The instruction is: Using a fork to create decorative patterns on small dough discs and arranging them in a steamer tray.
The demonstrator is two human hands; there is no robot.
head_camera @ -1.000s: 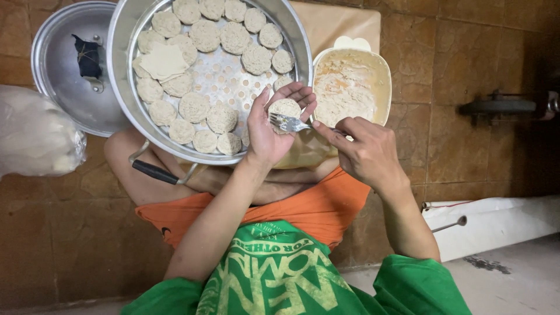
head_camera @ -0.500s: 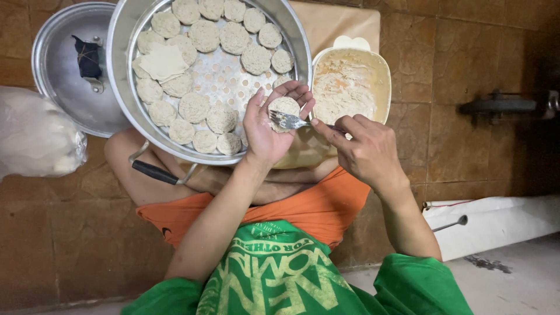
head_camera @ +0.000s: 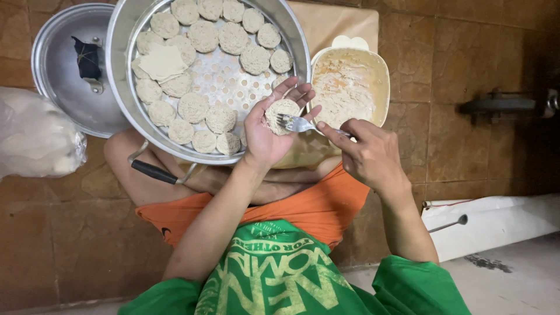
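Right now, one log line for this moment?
left hand: cups filled dumpling | right hand: fork touching filling | steamer tray: partly loaded

The steamer tray (head_camera: pixel 125 70) is cut off by the top edge at twelve o'clock, as is the lid (head_camera: pixel 58 76) at ten. The plastic bag (head_camera: pixel 35 137) runs off the left edge at nine. The fork (head_camera: pixel 300 123) handle hides inside the right hand (head_camera: pixel 367 154). The bowl (head_camera: pixel 382 76) contents are too smeared to identify.
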